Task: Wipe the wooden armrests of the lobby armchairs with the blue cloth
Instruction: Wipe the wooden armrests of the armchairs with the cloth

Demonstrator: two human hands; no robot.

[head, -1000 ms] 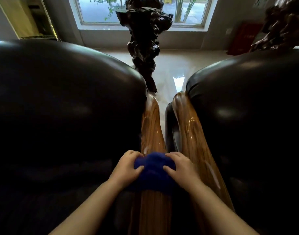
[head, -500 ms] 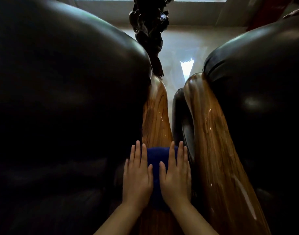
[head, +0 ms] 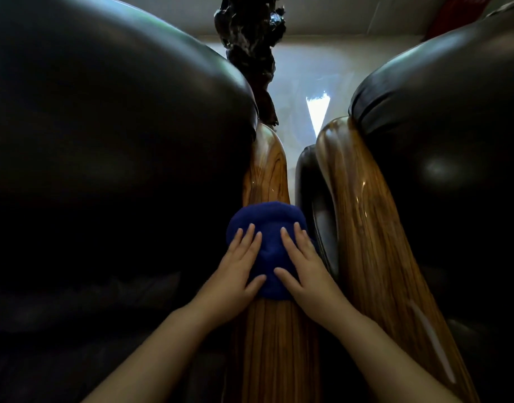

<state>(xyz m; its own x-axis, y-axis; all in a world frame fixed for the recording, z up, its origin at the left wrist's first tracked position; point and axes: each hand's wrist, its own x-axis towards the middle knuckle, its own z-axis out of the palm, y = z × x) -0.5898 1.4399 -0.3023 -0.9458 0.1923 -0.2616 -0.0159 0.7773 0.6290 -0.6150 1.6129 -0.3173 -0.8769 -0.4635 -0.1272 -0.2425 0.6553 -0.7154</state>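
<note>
A blue cloth (head: 268,228) lies draped over the glossy wooden armrest (head: 267,167) of the left black armchair. My left hand (head: 235,266) presses flat on the cloth's left side, fingers stretched forward. On its right side my right hand (head: 303,263) presses flat in the same way. Both palms pin the cloth to the wood. A second wooden armrest (head: 363,228), belonging to the right armchair, runs alongside with a narrow gap between the two.
The left armchair's black leather back (head: 104,126) and the right armchair's back (head: 453,135) rise on either side. A dark gnarled sculpture (head: 250,48) stands on the shiny pale floor (head: 302,82) beyond the armrests.
Both hands have pushed the cloth forward along the left armrest, and more of the cloth now shows ahead of the fingers. A second ago the fingers were curled around it; they now lie flat.
</note>
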